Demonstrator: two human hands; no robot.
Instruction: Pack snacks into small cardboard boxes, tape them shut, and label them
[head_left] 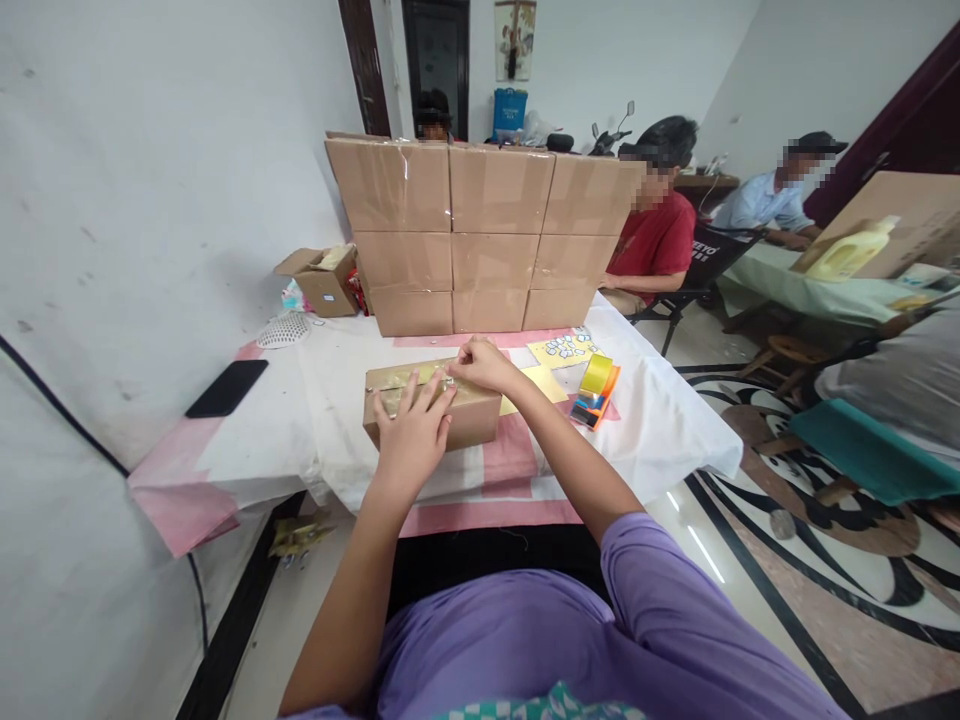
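A closed brown cardboard box (474, 420) lies on the cloth-covered table in front of me, shiny tape across its top. My left hand (411, 425) rests flat on the box top with its fingers spread. My right hand (480, 364) is at the top's right end, fingertips pinched together against the surface. Whatever is between those fingertips is too small to make out. To the right of the box is an orange tape dispenser (609, 385) with a yellow roll. Behind it, a yellow sheet (541, 352) carries several small white labels.
Stacked cardboard boxes (495, 210) form a wall at the table's back. On the left lie a black phone (227, 388), a white perforated item (283, 330) and an open carton (330, 290). A person in red (660, 235) sits beyond the right edge; others sit farther off.
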